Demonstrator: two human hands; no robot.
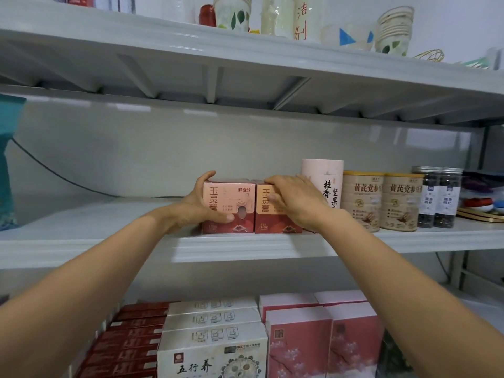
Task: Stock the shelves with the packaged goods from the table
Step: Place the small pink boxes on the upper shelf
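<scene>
Two pink-and-red boxes stand side by side on the middle shelf (109,236), near its front edge. My left hand (199,203) grips the left box (234,197) from its left side, thumb across the front and fingers over the top back edge. My right hand (294,203) lies over the top and front of the right box (266,214), fingers spread across it. Both boxes rest on the shelf and touch each other.
Right of the boxes stand a pale pink canister (324,181), two beige tins (362,200), and two clear jars (436,197). The lower shelf holds red cartons (131,339), white boxes (212,336) and pink boxes (321,336). Paper cups (231,12) sit on the top shelf (163,58).
</scene>
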